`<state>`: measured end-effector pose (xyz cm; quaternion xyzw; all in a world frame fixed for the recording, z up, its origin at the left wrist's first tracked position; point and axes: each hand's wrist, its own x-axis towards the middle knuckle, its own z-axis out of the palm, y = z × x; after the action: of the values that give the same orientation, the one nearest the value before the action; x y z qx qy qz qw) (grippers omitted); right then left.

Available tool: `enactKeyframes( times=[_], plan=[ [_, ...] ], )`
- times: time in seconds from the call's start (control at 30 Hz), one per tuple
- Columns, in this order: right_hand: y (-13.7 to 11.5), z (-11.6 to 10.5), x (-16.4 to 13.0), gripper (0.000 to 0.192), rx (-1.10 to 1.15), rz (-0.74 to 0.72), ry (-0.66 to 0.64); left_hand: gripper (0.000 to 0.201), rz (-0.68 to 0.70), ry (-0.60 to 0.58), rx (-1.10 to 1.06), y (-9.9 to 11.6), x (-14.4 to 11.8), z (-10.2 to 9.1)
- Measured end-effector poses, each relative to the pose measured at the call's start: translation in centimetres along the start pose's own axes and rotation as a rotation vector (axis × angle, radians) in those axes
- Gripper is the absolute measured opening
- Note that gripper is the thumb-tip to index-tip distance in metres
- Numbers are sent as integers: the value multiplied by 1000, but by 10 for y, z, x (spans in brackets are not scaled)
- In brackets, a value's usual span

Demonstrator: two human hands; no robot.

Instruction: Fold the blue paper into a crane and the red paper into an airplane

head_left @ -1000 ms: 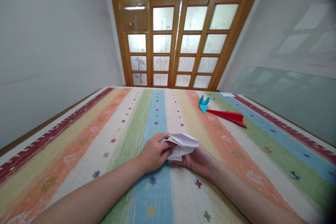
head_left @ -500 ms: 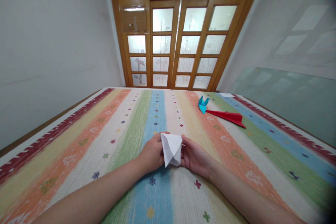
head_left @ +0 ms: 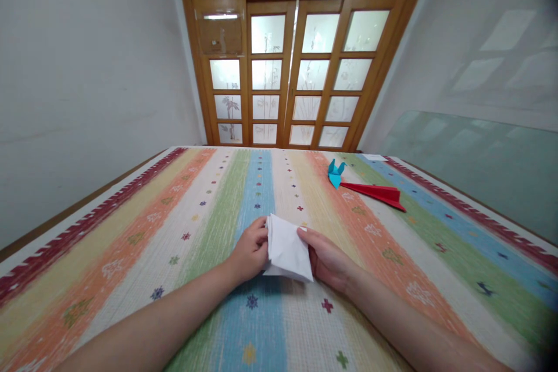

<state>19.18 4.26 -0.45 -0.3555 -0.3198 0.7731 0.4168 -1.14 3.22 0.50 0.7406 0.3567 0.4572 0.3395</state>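
From the head camera I see both hands meeting over a folded white paper low in the middle of the view, above the blue and cream stripes of the striped cloth that covers the table. My left hand comes in from the lower left, its fingers curled around the paper's left edge, the thumb side toward the top corner; it grips the sheet rather than lying flat. My right hand comes in from the lower right and pinches the paper's right edge, the thumb on the near face by the upper right corner and the other fingers tucked behind, out of sight. The paper shows a plain, roughly four-sided face, narrower at the top, with its lower right corner pointed toward me; I cannot tell whether its bottom edge touches the cloth or hangs just above it. Farther off to the right, well apart from the hands, a small blue paper figure lies on the cloth with a red paper plane just beside it. Past the table's far end stands a wooden door with frosted glass panes, with pale walls to either side.
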Motion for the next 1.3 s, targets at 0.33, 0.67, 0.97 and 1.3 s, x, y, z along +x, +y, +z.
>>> enactKeyframes(
  times=[0.33,0.67,0.97,1.3],
  plan=[
    [0,-10,4,28,-460,-202,28,37,-437,125,-466,-19,8,-4],
    [-1,-15,3,48,-994,-466,108,31,-399,-41,-117,-26,6,-1],
    [-3,-17,-5,46,-1564,-653,-110,27,-95,-55,746,-22,0,-11],
    [1,-19,-6,57,-1717,-515,-223,53,73,-409,751,-22,-6,-7]
  ],
)
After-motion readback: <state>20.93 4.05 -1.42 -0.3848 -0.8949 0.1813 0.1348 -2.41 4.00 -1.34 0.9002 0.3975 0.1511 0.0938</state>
